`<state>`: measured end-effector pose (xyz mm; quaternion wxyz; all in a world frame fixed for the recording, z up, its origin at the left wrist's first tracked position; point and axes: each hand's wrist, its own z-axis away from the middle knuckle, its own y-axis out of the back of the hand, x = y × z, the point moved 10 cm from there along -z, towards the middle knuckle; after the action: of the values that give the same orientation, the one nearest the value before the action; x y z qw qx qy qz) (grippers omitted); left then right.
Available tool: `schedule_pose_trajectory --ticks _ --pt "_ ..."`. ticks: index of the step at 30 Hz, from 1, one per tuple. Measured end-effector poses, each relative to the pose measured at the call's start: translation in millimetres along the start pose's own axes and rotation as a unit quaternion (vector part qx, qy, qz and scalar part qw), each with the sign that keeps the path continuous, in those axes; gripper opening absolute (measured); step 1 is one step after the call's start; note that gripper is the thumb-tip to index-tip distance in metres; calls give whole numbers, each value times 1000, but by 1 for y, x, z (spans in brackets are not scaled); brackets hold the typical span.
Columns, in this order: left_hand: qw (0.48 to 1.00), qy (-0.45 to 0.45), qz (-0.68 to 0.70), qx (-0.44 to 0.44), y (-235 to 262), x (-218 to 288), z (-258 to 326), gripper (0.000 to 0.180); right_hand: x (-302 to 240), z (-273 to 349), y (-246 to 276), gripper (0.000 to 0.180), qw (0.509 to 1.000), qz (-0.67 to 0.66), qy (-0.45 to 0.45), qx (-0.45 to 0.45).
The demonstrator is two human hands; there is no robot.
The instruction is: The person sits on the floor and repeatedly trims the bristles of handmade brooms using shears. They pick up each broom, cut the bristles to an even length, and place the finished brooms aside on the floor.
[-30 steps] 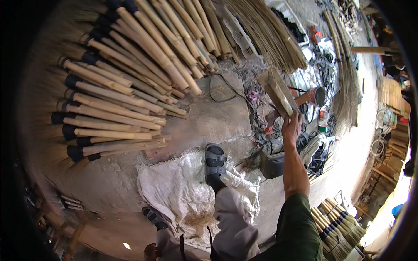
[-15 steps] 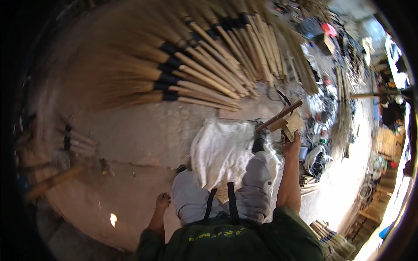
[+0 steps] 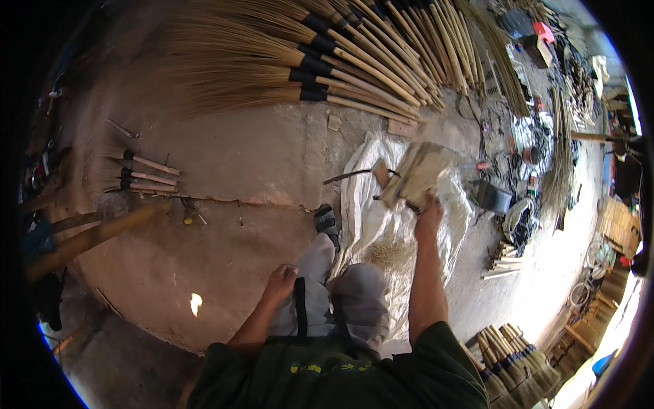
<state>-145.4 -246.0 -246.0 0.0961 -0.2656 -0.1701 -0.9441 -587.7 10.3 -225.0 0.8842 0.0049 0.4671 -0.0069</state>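
My right hand (image 3: 428,215) grips a small wooden stool (image 3: 419,174), smeared by motion, above a white woven sack (image 3: 361,225) spread on the floor. A dark strap or strip (image 3: 351,176) shows at the stool's left side. Loose straw-coloured bits (image 3: 392,253) lie on the sack below my right forearm. Beside my left knee, my left hand (image 3: 281,280) is closed with its fingers curled, and nothing shows in it.
Long-handled grass brooms (image 3: 368,61) with black bindings fan out across the far floor. A few smaller brooms (image 3: 151,178) lie at left, near a blurred wooden pole (image 3: 95,238). Bundled brooms (image 3: 514,361) sit at lower right. A dark bin (image 3: 492,198) and cut sticks (image 3: 505,260) stand right of the sack.
My right hand has swung the stool left and nearer, over the sack. My left hand has come up beside my knee. The view has shifted, showing more of the sack.
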Motion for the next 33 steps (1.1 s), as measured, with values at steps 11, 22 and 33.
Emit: schedule_pose_trajectory --ticks 11,22,33 --pt "943 -44 -309 -114 52 -85 122 47 -5 90 108 47 940 -320 80 -89" --pt "770 71 -463 -432 111 -239 73 43 325 98 -70 40 912 386 129 -54" --pt "962 -152 -221 43 84 -132 -433 84 490 -50 -206 50 873 405 144 -231"
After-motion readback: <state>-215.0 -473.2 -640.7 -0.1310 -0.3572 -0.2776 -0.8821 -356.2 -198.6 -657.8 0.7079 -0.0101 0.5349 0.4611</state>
